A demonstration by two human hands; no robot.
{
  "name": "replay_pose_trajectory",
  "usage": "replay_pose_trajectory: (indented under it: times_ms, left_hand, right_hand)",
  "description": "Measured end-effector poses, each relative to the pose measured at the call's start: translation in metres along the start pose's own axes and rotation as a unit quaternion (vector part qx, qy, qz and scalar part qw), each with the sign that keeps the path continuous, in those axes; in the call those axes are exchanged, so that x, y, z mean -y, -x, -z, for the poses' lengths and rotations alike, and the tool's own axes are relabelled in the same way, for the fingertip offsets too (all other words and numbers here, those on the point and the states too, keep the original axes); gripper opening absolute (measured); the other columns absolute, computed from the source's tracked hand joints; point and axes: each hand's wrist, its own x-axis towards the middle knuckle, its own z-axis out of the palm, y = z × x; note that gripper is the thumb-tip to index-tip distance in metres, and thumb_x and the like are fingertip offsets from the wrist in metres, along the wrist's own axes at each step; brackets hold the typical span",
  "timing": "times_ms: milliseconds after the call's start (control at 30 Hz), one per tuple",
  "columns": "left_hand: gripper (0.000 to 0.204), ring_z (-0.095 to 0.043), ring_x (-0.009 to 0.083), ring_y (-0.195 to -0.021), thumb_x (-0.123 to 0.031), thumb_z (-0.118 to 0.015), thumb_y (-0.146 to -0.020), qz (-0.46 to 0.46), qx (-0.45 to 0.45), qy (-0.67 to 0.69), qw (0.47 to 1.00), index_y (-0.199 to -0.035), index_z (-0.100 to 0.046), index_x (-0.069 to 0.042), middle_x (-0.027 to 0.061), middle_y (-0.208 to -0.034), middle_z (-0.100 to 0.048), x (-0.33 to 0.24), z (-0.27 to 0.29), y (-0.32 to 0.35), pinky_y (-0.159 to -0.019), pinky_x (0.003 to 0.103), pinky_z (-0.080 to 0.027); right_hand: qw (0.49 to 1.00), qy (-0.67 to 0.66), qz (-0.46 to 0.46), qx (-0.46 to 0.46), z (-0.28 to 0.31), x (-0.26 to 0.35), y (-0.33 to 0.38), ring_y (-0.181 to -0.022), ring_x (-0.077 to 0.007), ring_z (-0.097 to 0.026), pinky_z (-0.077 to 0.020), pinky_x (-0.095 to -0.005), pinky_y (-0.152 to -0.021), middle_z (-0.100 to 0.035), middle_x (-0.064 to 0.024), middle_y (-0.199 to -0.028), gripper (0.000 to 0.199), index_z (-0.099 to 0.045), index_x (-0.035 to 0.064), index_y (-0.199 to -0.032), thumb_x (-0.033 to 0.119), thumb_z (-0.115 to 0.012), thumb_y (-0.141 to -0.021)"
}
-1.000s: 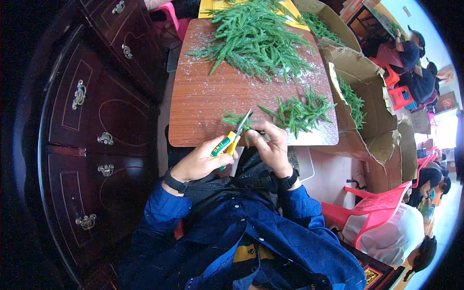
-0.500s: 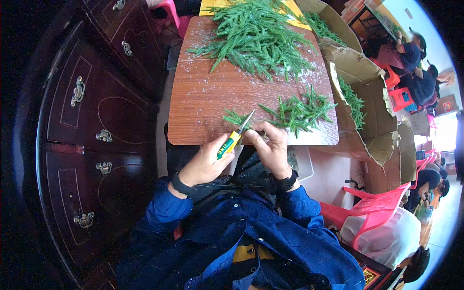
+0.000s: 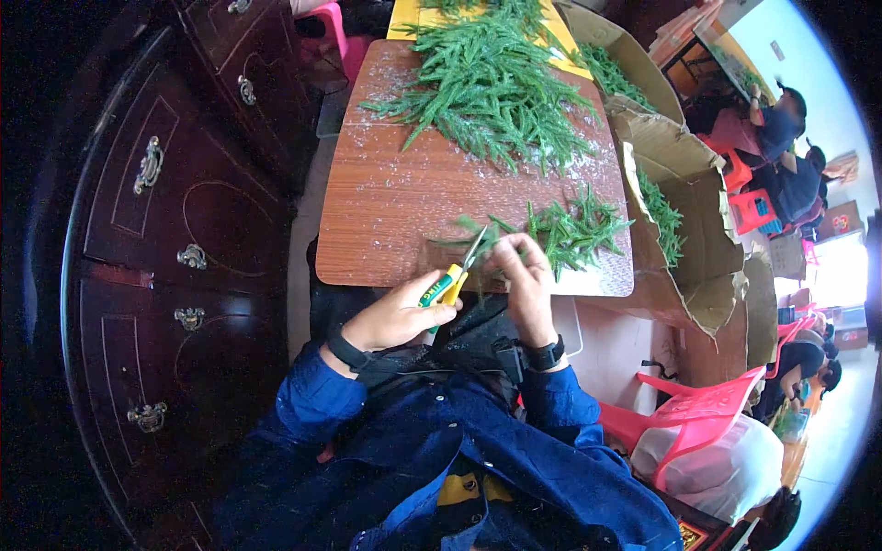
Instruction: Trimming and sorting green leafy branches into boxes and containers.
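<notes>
My left hand is wrapped round pliers with yellow and green handles, their pointed metal jaws aimed up and away from me. Close by on the right, my right hand has thumb and fingers pinched together on a green artificial-looking sprig. Blurred by motion, the sprig reaches left behind the jaws. Both hands are at the near edge of a brown wood-grain table. A small heap of short green sprigs lies just beyond my right hand. Farther off lies a large pile of longer green branches.
Pale crumbs are scattered over the table. Open cardboard boxes with greenery stand along its right side. A dark wooden cabinet is on the left. Nearer me on the right is a pink plastic chair. Other people sit working at the far right.
The sprig has swung and blurred, and my right hand has shifted slightly right of the jaws. The pliers stay in my left hand. The whole view has tilted a little.
</notes>
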Motion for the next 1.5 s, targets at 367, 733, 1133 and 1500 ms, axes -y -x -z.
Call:
replay_pose_trajectory:
  times_ms: [367,733,1133,1500]
  left_hand:
    - [0.062,-0.058,0.0282,-0.11,-0.023,-0.074,-0.08,-0.092,-0.216,-0.52,0.821,-0.133,-0.048,-0.001,0.0156,-0.119,-0.06,-0.038,0.047,0.007,-0.094,0.038,-0.046]
    - [0.067,-0.054,0.0351,-0.104,-0.023,-0.082,-0.069,-0.067,-0.321,-0.606,0.724,-0.126,-0.052,-0.003,0.0164,-0.116,-0.055,-0.029,0.055,-0.016,-0.088,0.044,-0.047]
    - [0.068,-0.045,0.0354,-0.119,-0.029,-0.083,-0.069,-0.122,-0.328,-0.591,0.726,-0.124,-0.051,-0.007,0.0154,-0.121,-0.05,-0.018,0.051,-0.028,-0.098,0.053,-0.037]
    - [0.067,-0.038,0.0403,-0.128,-0.025,-0.08,-0.072,-0.151,-0.336,-0.556,0.745,-0.129,-0.049,-0.006,0.0183,-0.132,-0.045,-0.022,0.039,-0.019,-0.104,0.058,-0.031]
  right_hand:
    - [0.99,-0.143,-0.007,-0.007,0.043,0.034,-0.026,-0.058,-0.0106,-0.049,-0.0421,-0.0263,-0.058,-0.05,0.0008,-0.064,0.007,-0.057,0.0078,-0.086,0.012,-0.061,-0.09]
    - [0.965,-0.253,0.002,-0.062,0.099,0.06,-0.046,-0.075,-0.0156,-0.056,-0.0478,-0.0302,-0.071,-0.057,-0.0032,-0.082,0.014,-0.058,0.0048,-0.1,0.015,-0.063,-0.091]
    - [0.991,0.097,-0.07,-0.053,0.12,0.037,-0.069,-0.083,-0.0178,-0.065,-0.0524,-0.0308,-0.075,-0.067,-0.0077,-0.096,0.033,-0.059,0.0006,-0.114,0.023,-0.066,-0.091]
    - [0.744,0.626,0.088,-0.214,0.09,0.079,-0.075,-0.087,-0.025,-0.069,-0.053,-0.0338,-0.075,-0.07,-0.0174,-0.097,0.03,-0.069,0.0037,-0.101,0.029,-0.071,-0.086]
